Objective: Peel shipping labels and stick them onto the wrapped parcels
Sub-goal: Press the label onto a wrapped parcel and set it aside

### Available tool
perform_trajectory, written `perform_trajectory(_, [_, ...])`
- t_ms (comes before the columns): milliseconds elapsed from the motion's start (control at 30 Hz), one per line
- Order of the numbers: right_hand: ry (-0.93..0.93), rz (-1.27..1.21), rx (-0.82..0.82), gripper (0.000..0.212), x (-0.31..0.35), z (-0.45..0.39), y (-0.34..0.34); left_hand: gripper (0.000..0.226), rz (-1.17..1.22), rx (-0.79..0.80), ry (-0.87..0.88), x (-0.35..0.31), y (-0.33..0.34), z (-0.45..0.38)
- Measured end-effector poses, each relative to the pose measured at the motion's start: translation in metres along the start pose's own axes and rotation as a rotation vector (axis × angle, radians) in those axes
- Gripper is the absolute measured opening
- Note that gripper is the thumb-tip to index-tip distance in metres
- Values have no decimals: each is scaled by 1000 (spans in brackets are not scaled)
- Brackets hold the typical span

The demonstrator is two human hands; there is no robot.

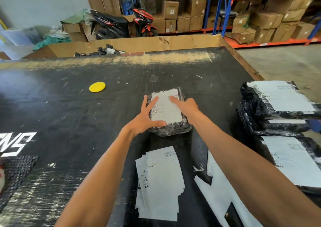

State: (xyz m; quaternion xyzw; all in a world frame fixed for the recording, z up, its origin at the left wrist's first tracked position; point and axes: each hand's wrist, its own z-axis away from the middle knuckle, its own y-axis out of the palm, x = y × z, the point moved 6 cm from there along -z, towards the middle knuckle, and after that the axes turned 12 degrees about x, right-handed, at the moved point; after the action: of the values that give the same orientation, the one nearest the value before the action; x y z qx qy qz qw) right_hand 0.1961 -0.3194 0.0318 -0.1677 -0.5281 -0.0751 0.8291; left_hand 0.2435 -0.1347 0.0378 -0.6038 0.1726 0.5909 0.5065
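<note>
A small parcel (171, 128) wrapped in black plastic lies in the middle of the black table (86, 119). A white shipping label (166, 111) lies flat on its top. My left hand (147, 115) rests on the parcel's left side, fingers spread straight over the label's left edge and thumb along its near edge. My right hand (185, 105) presses on the label's right side with the index finger stretched out. A loose stack of white labels (159, 183) lies on the table near me, between my forearms.
Several labelled black parcels (278, 108) are piled at the right edge. A yellow disc (97, 87) lies at the left of the parcel. White backing sheets (218, 192) lie near right. A cardboard bin (139, 44) stands behind the table, shelves of boxes (260, 18) beyond.
</note>
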Motion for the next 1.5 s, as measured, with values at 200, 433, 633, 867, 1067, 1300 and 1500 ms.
perform_trajectory(200, [-172, -116, -4, 82, -8, 17, -2, 111, -80, -47, 158, -11, 5, 6])
perform_trajectory(433, [52, -607, 72, 84, -12, 19, -22, 60, 450, -315, 134, -4, 22, 5])
perform_trajectory(633, [11, -649, 144, 56, 0, 55, -53, 54, -835, -148, -166, 10, 70, -19])
perform_trajectory(867, [-7, -486, 137, 54, -31, 106, -106, 50, -1070, -285, -313, -22, 95, -16])
perform_trajectory(1067, [-19, -326, 180, 103, -72, 173, -164, 78, -1019, -220, -395, -21, 111, -17])
perform_trajectory(1300, [-6, -291, 128, 41, -132, 232, -254, 77, -891, -187, -462, -22, 119, -15])
perform_trajectory(1500, [-26, -267, -49, 47, -144, 234, -307, 77, -870, -173, -474, -31, 137, -14])
